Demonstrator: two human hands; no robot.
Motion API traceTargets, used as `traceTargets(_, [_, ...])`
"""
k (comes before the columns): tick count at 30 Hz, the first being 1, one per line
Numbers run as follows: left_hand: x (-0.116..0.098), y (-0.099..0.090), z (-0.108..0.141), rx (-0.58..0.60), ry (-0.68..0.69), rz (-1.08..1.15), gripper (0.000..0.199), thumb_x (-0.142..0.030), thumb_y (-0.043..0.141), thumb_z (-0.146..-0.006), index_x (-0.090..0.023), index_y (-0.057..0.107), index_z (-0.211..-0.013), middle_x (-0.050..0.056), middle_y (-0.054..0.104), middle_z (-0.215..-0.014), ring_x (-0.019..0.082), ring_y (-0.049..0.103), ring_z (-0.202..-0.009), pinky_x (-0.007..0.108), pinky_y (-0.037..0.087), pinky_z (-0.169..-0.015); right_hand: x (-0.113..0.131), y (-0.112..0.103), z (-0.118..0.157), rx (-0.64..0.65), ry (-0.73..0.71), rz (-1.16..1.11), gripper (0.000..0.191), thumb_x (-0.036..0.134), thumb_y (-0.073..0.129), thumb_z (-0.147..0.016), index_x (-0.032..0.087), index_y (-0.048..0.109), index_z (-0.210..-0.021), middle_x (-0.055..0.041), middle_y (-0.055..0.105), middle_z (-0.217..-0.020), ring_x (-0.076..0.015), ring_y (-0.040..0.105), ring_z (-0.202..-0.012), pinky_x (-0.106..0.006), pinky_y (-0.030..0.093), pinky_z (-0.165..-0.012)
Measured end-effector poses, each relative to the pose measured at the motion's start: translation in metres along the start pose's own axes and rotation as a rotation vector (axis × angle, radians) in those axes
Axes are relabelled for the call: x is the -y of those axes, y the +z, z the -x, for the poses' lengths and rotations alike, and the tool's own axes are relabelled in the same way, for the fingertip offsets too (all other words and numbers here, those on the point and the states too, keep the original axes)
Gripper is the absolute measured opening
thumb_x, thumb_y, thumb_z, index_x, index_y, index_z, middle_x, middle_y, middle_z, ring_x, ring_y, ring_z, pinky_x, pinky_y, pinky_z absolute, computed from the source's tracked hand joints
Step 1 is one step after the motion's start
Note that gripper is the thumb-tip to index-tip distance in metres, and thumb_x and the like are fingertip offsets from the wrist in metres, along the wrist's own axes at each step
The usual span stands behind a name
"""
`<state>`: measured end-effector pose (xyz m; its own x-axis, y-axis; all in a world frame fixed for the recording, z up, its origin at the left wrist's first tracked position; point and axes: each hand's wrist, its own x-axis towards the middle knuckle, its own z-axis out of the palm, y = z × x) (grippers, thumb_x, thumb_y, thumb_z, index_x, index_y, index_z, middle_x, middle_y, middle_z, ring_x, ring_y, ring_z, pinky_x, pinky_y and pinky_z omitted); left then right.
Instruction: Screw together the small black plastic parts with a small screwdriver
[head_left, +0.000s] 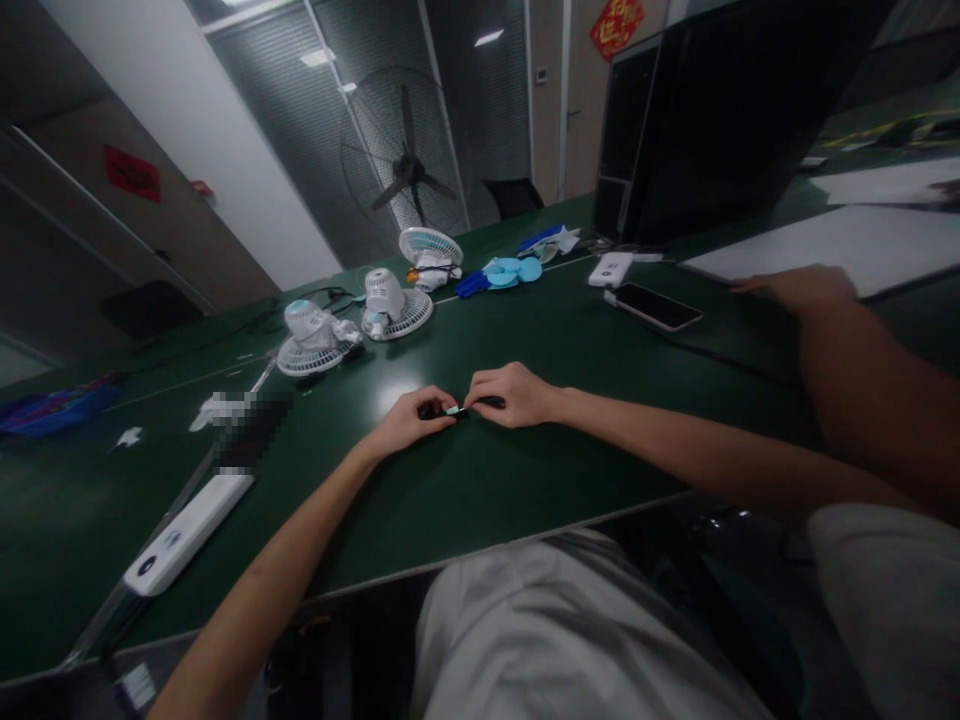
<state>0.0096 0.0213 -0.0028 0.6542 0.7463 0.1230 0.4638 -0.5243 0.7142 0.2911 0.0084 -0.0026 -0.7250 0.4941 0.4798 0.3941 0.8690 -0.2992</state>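
Both of my hands are close together over the green table point(480, 530). My left hand point(411, 420) is closed round a small dark object with a light green part point(452, 410) at its tip. Facing it, my right hand point(512, 396) pinches a thin dark piece point(491, 401), whose end meets the left hand's object. The details between the fingertips are too small to tell.
Small white fans point(401, 315) stand at the back left, near light-blue fan blades point(514, 271). A phone point(656, 306) lies right of centre, a long white device point(187, 535) at the left. Another person's arm point(847, 350) reaches in at the right, beside a black monitor point(720, 130).
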Motion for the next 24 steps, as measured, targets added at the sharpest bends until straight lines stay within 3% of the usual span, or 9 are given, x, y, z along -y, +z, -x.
traceTargets(11, [0.0, 0.011, -0.001, 0.015, 0.042, -0.057, 0.027, -0.042, 0.074, -0.091, -0.02, 0.074, -0.108, 0.002, 0.065, -0.092, 0.017, 0.057, -0.082, 0.028, 0.046, -0.074, -0.002, 0.009, -0.001, -0.005, -0.112, 0.018, 0.024, 0.025, 0.058, -0.104, 0.019, 0.072, -0.122, -0.0077, 0.071, -0.114, -0.0173, 0.069, -0.089, -0.027, 0.048, -0.073])
traceTargets(20, [-0.006, 0.006, -0.002, 0.056, 0.093, -0.111, 0.026, -0.041, 0.074, -0.093, -0.022, 0.073, -0.111, 0.005, 0.067, -0.103, 0.021, 0.062, -0.095, 0.031, 0.05, -0.084, -0.004, 0.009, 0.0, -0.062, -0.113, 0.018, 0.022, 0.024, 0.059, -0.103, 0.018, 0.073, -0.119, -0.0075, 0.071, -0.112, -0.016, 0.067, -0.086, -0.025, 0.048, -0.071])
traceTargets(24, [0.004, -0.002, -0.002, 0.035, 0.076, -0.154, 0.027, -0.042, 0.069, -0.096, -0.023, 0.074, -0.113, 0.006, 0.068, -0.105, 0.021, 0.064, -0.094, 0.032, 0.052, -0.085, -0.005, 0.008, 0.0, -0.089, -0.102, 0.017, 0.021, 0.024, 0.058, -0.103, 0.018, 0.074, -0.116, -0.0075, 0.071, -0.11, -0.0161, 0.066, -0.085, -0.026, 0.047, -0.07])
